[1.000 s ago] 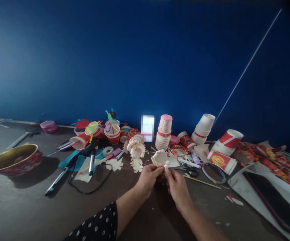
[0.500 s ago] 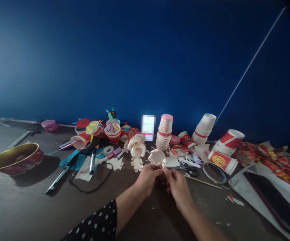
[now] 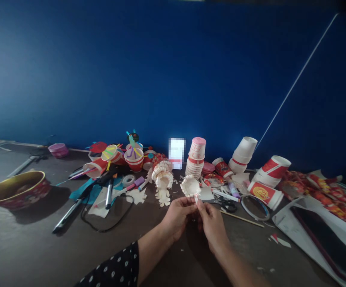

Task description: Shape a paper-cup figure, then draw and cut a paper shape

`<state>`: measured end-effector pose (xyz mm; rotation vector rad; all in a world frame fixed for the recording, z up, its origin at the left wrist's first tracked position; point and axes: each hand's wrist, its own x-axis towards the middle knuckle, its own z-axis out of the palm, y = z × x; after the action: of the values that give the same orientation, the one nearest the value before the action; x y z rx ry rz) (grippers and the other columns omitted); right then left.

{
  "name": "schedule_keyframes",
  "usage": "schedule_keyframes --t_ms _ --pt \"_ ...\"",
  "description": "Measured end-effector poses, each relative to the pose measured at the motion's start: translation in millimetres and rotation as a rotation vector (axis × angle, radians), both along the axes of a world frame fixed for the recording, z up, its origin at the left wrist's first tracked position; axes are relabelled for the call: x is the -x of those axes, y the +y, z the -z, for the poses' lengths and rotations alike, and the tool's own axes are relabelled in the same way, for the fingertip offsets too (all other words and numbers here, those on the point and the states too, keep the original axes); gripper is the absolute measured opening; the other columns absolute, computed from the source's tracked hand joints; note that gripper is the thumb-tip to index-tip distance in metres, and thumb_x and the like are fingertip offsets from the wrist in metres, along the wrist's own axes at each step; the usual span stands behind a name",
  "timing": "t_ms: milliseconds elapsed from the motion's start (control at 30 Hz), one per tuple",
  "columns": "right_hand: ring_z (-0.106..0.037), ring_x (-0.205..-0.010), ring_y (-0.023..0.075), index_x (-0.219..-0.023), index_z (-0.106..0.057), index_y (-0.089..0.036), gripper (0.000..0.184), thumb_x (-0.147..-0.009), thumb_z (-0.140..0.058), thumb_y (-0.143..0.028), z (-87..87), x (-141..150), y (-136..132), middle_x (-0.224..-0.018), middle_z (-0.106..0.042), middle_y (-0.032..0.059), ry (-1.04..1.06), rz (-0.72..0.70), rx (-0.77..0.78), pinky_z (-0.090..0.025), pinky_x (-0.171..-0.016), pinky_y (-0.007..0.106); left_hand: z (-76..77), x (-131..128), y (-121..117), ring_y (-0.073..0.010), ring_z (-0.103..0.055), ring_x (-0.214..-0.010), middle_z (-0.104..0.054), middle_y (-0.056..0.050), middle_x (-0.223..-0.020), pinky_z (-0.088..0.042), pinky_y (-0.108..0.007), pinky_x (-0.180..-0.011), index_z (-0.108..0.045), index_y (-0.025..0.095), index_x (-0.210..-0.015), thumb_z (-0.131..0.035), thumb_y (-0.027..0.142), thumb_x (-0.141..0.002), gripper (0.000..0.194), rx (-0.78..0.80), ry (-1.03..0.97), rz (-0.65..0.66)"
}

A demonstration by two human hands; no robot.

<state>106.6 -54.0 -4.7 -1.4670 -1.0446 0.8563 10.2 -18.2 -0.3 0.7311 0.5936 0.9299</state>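
Observation:
Both hands are raised over the dark tabletop in front of me. My left hand (image 3: 177, 218) and my right hand (image 3: 211, 225) pinch a cut white paper cup (image 3: 190, 186) with a frilled rim, its hollow tilted upward. A narrow paper strip (image 3: 196, 198) hangs from its underside, between my fingertips. Just left of the cup lies a finished-looking paper cup figure with curled strips (image 3: 162, 175), its cut paper fringe (image 3: 164, 197) spread on the table. Part of the cup's underside is hidden by my fingers.
Stacked paper cups (image 3: 195, 157), scissors (image 3: 228, 205), a tape roll (image 3: 128, 180), marker pens (image 3: 109, 194), a black cable (image 3: 107, 218), a red-and-gold bowl (image 3: 14, 189) and patterned red paper (image 3: 319, 195) surround my hands. A blue wall (image 3: 161, 71) stands behind the table.
The cut cup has turned so its hollow faces up and more toward me, and it sits slightly higher. My hands have shifted only a little.

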Motion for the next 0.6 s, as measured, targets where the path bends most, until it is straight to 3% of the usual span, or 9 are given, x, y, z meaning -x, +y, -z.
schedule_keyframes --t_ms 267,467,600 --pt "-0.037 -0.04 0.0088 -0.055 -0.051 -0.016 0.041 -0.072 -0.047 -0.053 -1.6 0.5 -0.4 -0.043 -0.042 -0.0046 -0.006 -0.005 -0.021 -0.029 -0.035 0.019 -0.2 -3.9 -2.5 -0.0121 -0.054 -0.052 -0.061 -0.005 -0.06 -0.04 -0.023 -0.052 -0.061 0.009 -0.069 -0.072 0.027 -0.053 0.026 -0.049 0.072 -0.064" --pt "-0.043 -0.038 0.0108 -0.064 -0.055 -0.015 0.04 -0.071 -0.047 -0.054 -5.6 1.6 -2.7 -0.045 -0.047 -0.0032 0.087 -0.072 0.004 -0.035 -0.036 0.021 -2.5 -4.2 -2.7 -0.01 -0.046 -0.037 -0.053 0.001 -0.048 -0.036 -0.023 -0.039 -0.058 0.012 -0.067 -0.069 0.03 -0.054 0.025 -0.04 0.089 -0.071" --pt "-0.047 -0.04 0.0122 -0.067 -0.054 -0.016 0.038 -0.07 -0.048 -0.054 -5.1 2.1 -2.3 -0.051 -0.054 -0.0004 0.086 -0.065 0.004 -0.039 -0.039 0.023 -2.3 -2.6 2.3 -0.0107 -0.05 -0.044 -0.056 -0.001 -0.052 -0.038 -0.023 -0.044 -0.057 0.011 -0.064 -0.07 0.024 -0.051 0.022 -0.034 0.1 -0.121"
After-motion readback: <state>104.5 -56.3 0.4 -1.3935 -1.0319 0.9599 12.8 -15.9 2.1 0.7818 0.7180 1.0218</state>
